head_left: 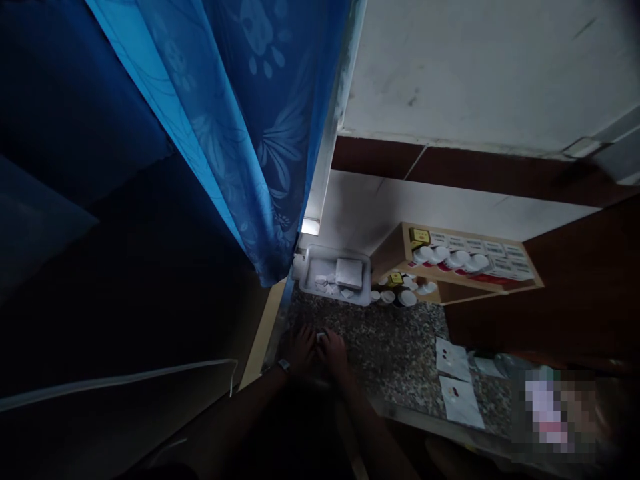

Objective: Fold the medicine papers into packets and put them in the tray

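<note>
- Holding your left hand (300, 350) and right hand (334, 353) together at lower centre, fingers closed on a small white piece (321, 337); it is too small and dim to identify.
- Wearing a wristwatch (284, 365) on your left wrist.
- Working over a speckled granite countertop (400, 340), which runs toward the upper centre.
- Just ahead of your hands sits a white tray (335, 275) with small white paper squares (325, 287) and a folded white pad (349, 272).
- To its right stands a wooden rack (457, 260) with white cups (437, 255).
- At lower right lie two red-marked white sheets (453, 359).
- A blue floral curtain (240, 113) hangs at upper left.
</note>
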`<state>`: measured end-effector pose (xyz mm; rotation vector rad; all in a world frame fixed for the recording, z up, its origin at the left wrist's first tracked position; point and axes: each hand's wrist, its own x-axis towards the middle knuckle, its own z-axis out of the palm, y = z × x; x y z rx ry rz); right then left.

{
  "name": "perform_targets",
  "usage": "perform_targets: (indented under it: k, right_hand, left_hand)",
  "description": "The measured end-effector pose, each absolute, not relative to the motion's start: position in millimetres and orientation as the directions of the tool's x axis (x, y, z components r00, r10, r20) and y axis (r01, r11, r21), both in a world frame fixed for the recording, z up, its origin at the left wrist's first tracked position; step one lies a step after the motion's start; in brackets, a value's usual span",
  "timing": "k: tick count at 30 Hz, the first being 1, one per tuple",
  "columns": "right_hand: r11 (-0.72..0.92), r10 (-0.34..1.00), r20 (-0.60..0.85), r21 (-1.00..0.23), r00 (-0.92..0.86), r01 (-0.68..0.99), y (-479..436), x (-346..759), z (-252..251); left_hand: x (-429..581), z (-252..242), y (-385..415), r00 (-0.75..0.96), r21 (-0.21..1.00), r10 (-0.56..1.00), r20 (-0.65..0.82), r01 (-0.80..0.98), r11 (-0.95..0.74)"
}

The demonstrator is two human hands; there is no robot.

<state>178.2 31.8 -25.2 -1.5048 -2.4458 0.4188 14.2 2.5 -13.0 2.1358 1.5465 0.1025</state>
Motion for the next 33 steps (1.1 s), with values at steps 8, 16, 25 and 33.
perform_targets:
  k: [8, 16, 25, 33]
  right_hand:
    - [0.461, 0.874, -0.002, -0.314, -0.486, 0.83, 61.8, 178.6, -20.2]
    - [0.295, 0.935, 0.039, -0.641, -0.354, 0.708, 95.8, 190.0, -5.0]
    - [0.095, 0.992, -0.01, -0.599, -0.126, 0.795, 206.2, 150.7, 32.3]
    - [0.171, 0.964, -0.093, -0.507, -0.251, 0.845, 211.5, 140.5, 25.3]
  left_hand:
    - [2.1, -5.9, 21.5, 0.194, 0.439, 0.965, -0.176, 0.893, -0.099]
    - [1.5, 2.2, 14.6, 0.125, 0.524, 0.987, -0.103, 0.85, -0.053]
    - [9.2, 9.3, 14.5, 0.16, 0.486, 0.985, -0.064, 0.867, -0.109]
    - [13.7, -1.8, -0.5, 0.155, 0.466, 0.987, -0.034, 0.876, -0.122]
